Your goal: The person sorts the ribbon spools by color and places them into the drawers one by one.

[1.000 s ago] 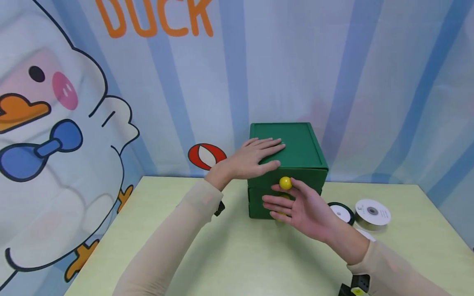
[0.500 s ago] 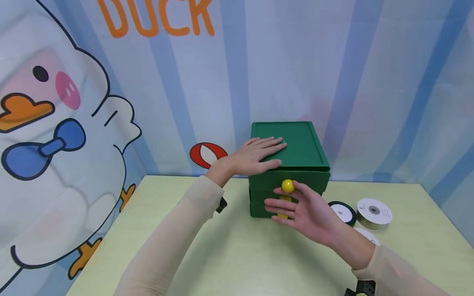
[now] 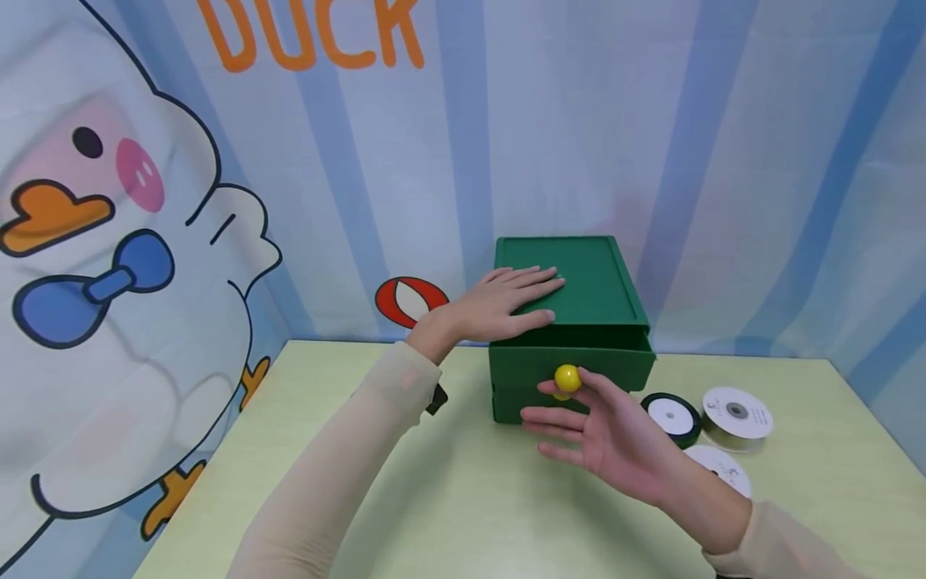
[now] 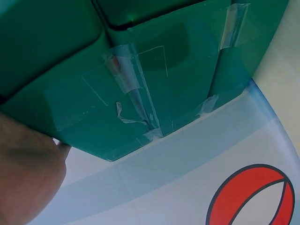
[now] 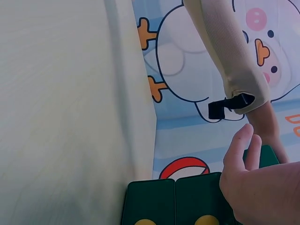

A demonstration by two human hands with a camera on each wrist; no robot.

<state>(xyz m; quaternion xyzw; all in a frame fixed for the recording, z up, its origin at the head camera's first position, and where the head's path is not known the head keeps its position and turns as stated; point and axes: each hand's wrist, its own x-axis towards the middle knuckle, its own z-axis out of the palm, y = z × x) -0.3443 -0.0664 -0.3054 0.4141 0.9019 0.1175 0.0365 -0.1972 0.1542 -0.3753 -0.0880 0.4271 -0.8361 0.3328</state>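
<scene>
A green drawer box [image 3: 589,277] stands at the back of the table. My left hand [image 3: 499,305] lies flat on its top near the left edge, fingers spread. With thumb and index finger, my right hand [image 3: 615,442] pinches the round yellow knob [image 3: 567,378] of the top drawer [image 3: 521,370]; the other fingers are extended. That drawer is pulled partly out, showing a dark gap beneath the top. In the left wrist view, clear tape [image 4: 126,70] covers the box's side. Lower drawer fronts [image 5: 150,199] with yellow knobs appear in the right wrist view.
Right of the box lie three ribbon spools: one with a dark rim [image 3: 671,416], a thicker white one [image 3: 736,414] and another white one [image 3: 716,465] partly behind my right wrist. A printed duck backdrop [image 3: 564,121] rises behind the pale table [image 3: 448,515].
The top drawer has slid out toward me, from nearly closed to partly open, with my right hand moving along on its knob. My left hand stays on the box top.
</scene>
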